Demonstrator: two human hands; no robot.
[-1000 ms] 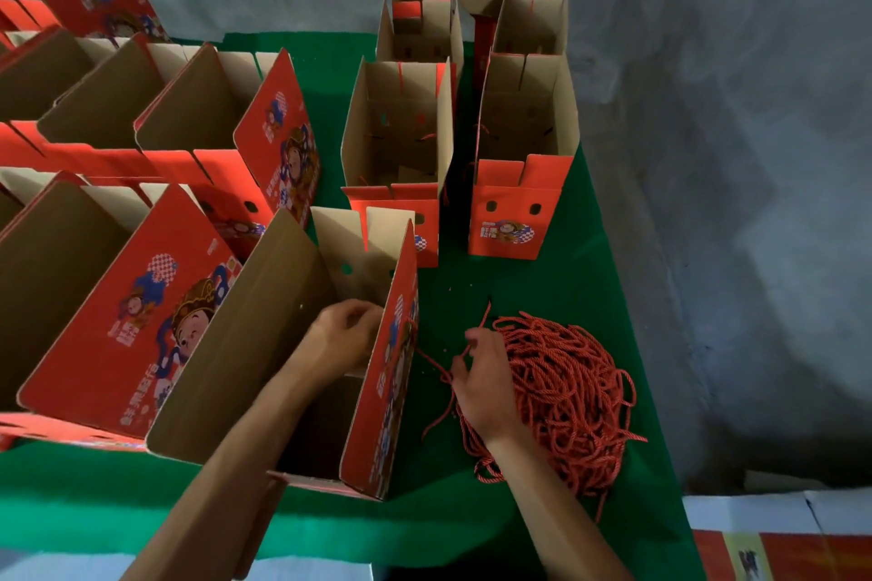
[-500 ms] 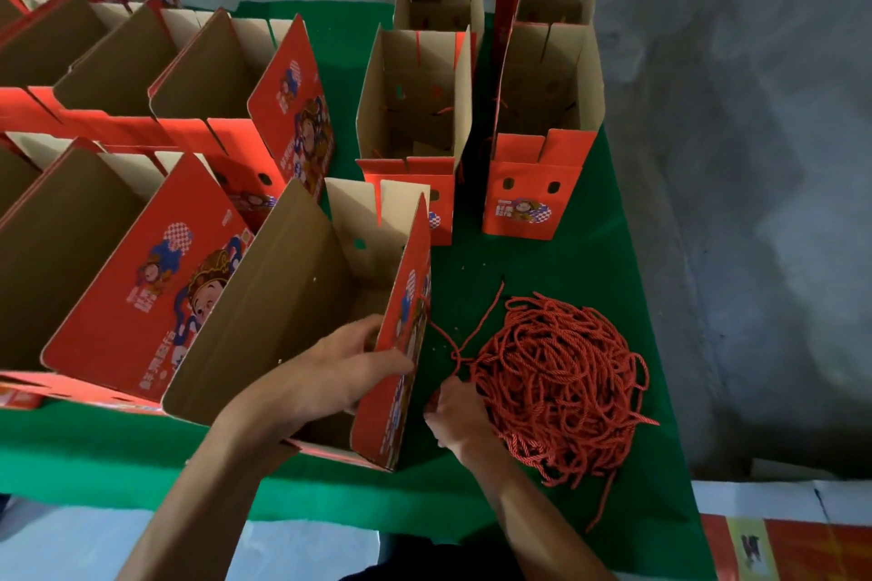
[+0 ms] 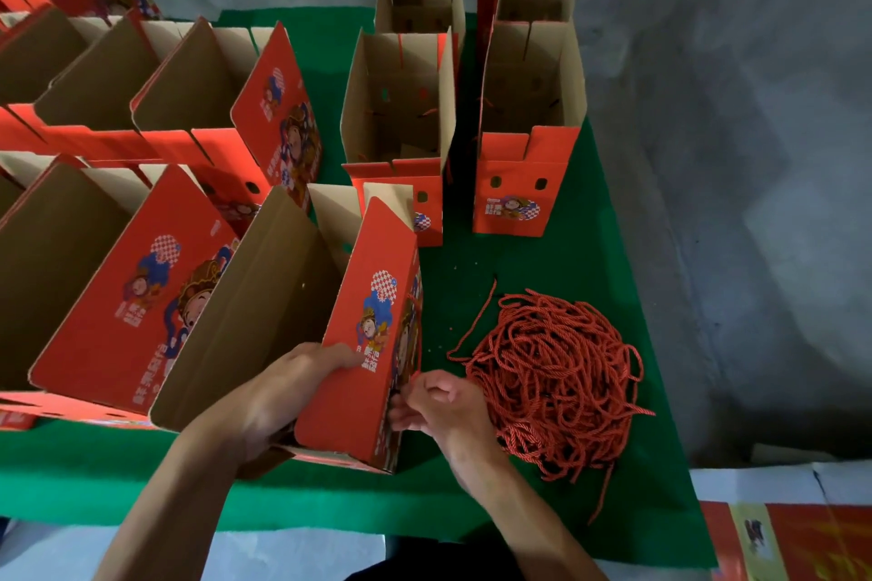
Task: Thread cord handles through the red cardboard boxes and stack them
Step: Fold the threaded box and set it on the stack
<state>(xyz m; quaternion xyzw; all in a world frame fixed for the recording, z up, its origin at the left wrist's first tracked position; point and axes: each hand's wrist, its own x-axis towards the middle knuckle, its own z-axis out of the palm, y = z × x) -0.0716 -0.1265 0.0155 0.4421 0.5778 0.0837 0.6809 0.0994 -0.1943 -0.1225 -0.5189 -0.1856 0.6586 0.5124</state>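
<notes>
Resting on table (image 3: 542, 278): green cloth cover, rows of open red boxes to the left, two rows of handled boxes at the far middle.
Standing as box in hand (image 3: 358, 344): nearest the front edge, open top up, printed red wall facing right, long axis running away from the person.
Lying as cord pile (image 3: 557, 373): loose red heap just right of that box, on the cloth, touching the right hand's far side.
Gripping as left hand (image 3: 278, 396): fingers curled over the near top edge of the red wall, steadying it.
Pinching as right hand (image 3: 443, 401): fingertips drawn together at the wall's outer face, low near the front corner; seemingly on a cord end (image 3: 415, 380), though too blurred to be sure.
Turning on: hole lies left of the right hand, in the wall's outer face; cord must go leftward through it, probably to be caught inside by the left hand, the nearer one there.
Remaining: judged early, many boxes at left without handles.
</notes>
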